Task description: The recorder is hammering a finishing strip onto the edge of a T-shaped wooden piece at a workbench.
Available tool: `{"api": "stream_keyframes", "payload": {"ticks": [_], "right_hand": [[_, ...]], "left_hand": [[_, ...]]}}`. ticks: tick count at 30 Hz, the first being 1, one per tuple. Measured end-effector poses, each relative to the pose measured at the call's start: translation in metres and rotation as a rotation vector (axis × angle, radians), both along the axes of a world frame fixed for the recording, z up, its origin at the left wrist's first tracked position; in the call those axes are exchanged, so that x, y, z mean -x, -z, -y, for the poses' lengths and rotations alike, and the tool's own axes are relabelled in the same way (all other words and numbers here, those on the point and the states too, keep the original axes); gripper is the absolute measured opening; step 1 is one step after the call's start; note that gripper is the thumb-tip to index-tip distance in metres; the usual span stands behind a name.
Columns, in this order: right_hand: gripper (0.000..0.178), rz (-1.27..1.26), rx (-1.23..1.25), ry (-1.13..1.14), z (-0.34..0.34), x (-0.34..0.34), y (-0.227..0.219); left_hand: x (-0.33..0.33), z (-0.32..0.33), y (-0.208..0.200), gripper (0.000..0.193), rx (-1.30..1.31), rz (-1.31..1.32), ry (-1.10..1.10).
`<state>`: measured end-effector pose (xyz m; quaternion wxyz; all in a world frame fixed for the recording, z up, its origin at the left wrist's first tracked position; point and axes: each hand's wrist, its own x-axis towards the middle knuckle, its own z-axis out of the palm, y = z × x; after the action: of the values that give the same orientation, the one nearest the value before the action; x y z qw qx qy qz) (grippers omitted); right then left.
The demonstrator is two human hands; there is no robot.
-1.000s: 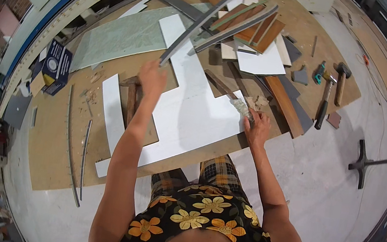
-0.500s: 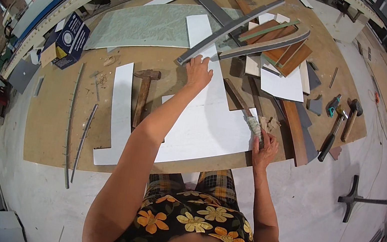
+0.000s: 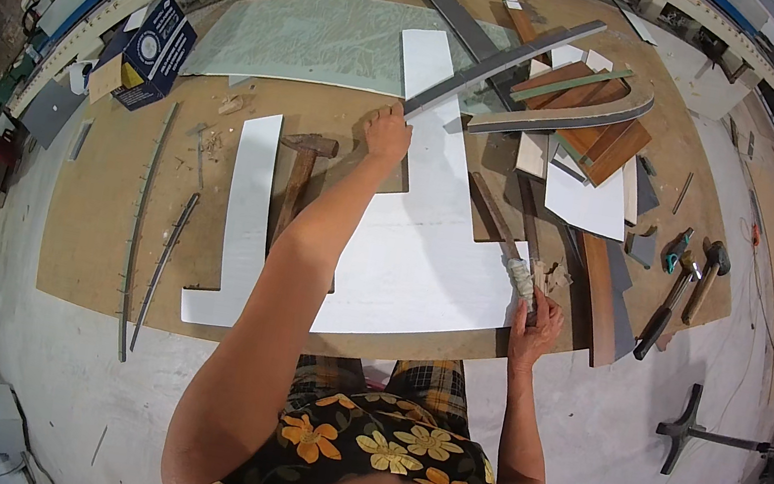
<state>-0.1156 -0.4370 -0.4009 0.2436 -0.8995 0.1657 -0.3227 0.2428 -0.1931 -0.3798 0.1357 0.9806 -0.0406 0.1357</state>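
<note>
My left hand (image 3: 387, 133) is at the near end of a long grey strip (image 3: 506, 66), its fingers curled over that end and hiding it. The strip lies slanted across the upper arm of a white cut sheet (image 3: 423, 273). At the sheet's right edge, my right hand (image 3: 534, 334) has its fingers around the lower end of a long, narrow-bladed tool (image 3: 519, 275) with a pale wrapped handle. The brown blade points away toward the middle of the table. Beside my left forearm lies a hammer (image 3: 306, 153) with a wooden handle.
Wooden and white offcuts (image 3: 600, 124) are heaped at the upper right, with a curved strip (image 3: 568, 121) on top. Black-handled hammers (image 3: 705, 282) lie near the right edge. A patterned greenish sheet (image 3: 308, 37), a blue box (image 3: 156, 53) and thin toothed strips (image 3: 145, 224) are farther left.
My left hand has slid left along the grey strip to its near end. The right hand stays at the wrapped handle. The whole view has shifted slightly.
</note>
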Motion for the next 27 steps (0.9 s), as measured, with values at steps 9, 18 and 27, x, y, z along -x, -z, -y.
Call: {"api": "stream_keyframes", "payload": {"ticks": [9, 18, 27], "right_hand": [[0.035, 0.006, -0.008, 0.014, 0.006, 0.004, 0.009], [0.03, 0.024, -0.002, -0.024, 0.005, 0.001, 0.01], [0.029, 0.058, 0.044, -0.043, 0.006, 0.0, 0.015]], "left_hand": [[0.016, 0.015, -0.005, 0.038, 0.048, 0.074, 0.053], [0.041, 0.013, -0.009, 0.033, 0.128, -0.003, 0.125], [0.057, -0.008, -0.025, 0.042, 0.264, -0.186, 0.117]]}}
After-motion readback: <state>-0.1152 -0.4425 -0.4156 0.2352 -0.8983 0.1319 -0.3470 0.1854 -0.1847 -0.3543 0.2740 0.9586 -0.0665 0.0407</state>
